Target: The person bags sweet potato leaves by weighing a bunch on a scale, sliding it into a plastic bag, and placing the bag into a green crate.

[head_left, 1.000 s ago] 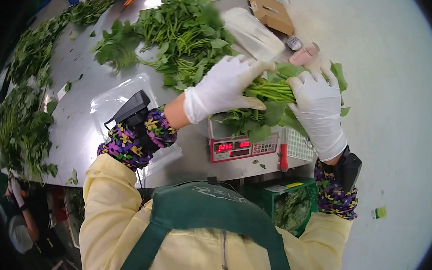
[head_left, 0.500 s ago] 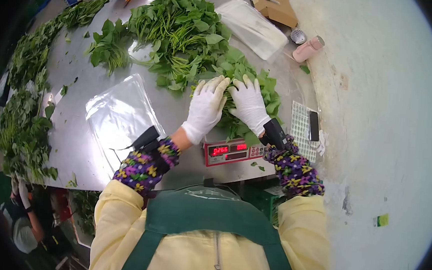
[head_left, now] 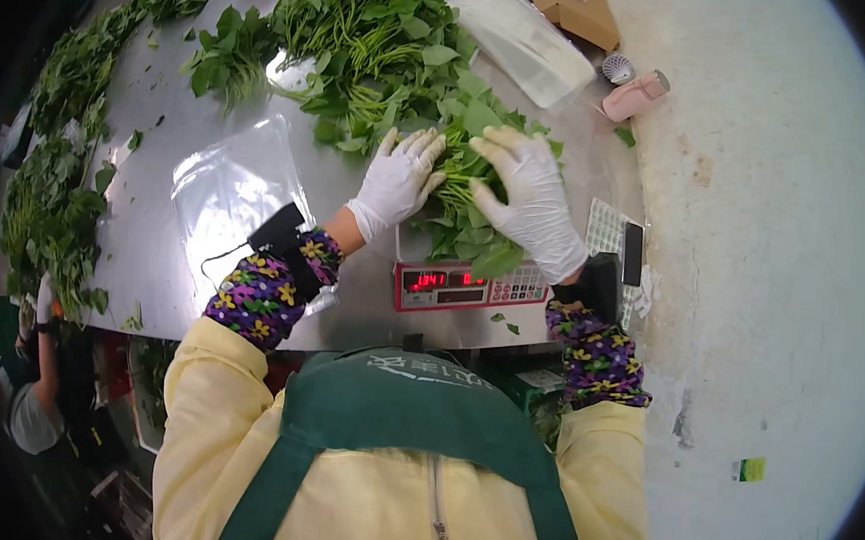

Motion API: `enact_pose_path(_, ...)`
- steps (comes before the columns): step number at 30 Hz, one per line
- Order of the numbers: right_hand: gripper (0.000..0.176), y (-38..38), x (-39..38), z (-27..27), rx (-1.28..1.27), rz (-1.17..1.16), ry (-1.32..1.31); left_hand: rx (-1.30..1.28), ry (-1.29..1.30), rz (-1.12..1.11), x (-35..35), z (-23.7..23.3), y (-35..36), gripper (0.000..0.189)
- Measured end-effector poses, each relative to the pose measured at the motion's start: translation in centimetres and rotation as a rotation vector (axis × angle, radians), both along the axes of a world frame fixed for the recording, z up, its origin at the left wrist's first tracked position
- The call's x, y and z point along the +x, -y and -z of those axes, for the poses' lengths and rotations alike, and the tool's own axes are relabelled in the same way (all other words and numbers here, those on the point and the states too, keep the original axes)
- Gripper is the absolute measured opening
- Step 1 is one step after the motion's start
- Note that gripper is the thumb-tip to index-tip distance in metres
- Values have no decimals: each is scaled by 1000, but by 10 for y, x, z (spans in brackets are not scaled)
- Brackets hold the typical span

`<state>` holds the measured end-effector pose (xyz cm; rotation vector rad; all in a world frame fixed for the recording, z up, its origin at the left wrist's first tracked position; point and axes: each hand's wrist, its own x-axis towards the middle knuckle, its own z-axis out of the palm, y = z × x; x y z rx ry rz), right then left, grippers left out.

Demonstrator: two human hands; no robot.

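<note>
A bunch of leafy greens (head_left: 463, 194), with its stems gathered in the middle, lies on a digital scale (head_left: 466, 290) with red lit digits. My left hand (head_left: 399, 179), in a white glove, rests against the left side of the bunch, its fingers stretched and apart. Over the right side, my gloved right hand (head_left: 531, 202) grips the greens with thumb and fingers astride them. The fingertips of both hands are partly lost among leaves. The scale's pan is mostly hidden under the bunch.
Clear plastic bags (head_left: 238, 181) lie left of the scale. A big pile of greens (head_left: 378, 40) is beyond it, with more along the left edge (head_left: 58, 174). At right are a phone (head_left: 633, 254), a pink bottle (head_left: 635, 96) and a cardboard box (head_left: 574, 9). Another person (head_left: 38, 383) works at lower left.
My hands have moved apart, the right one opening its thumb wider across the greens. The scale's digits have changed from 0.266. The view has shifted slightly.
</note>
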<state>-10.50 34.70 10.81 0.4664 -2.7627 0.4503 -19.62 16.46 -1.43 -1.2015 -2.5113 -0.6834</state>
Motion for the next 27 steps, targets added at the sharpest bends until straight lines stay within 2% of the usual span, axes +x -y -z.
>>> enact_pose_path(3, 40, 7, 12, -20, 157, 45, -180, 55, -18, 45, -2, -6, 8, 60)
enact_pose_path(8, 40, 30, 23, -30, 224, -4, -188, 42, 8, 52, -2, -7, 16, 63)
enact_pose_path(10, 35, 37, 24, -31, 240, -17, -244, 37, 17, 38, -1, -9, 17, 63)
enact_pose_path(13, 34, 52, 31, -31, 232, -65, -290, 42, 20, -3, 2, -11, 19, 59)
enact_pose_path(18, 35, 66, 47, -15, 260, -122, -202, 96, 41, -77, 5, -11, 29, 50)
enact_pose_path(20, 35, 65, 50, -7, 273, -126, -150, 208, 82, -110, 10, -19, 38, 49)
enact_pose_path(21, 40, 64, 51, -3, 275, -125, -125, 397, 64, -87, 12, -25, 41, 41)
enact_pose_path(22, 40, 63, 53, 0, 276, -127, -125, 398, 64, -89, 17, -27, 46, 41)
enact_pose_path(24, 58, 61, 54, 6, 378, -50, 3, 745, 3, -112, 35, -29, 63, 37)
enact_pose_path(26, 63, 51, 48, 20, 470, 14, -12, 736, -12, -132, 69, -14, 73, 37)
enact_pose_path(27, 69, 44, 43, 28, 557, 82, -22, 646, 24, -49, 86, -5, 77, 37)
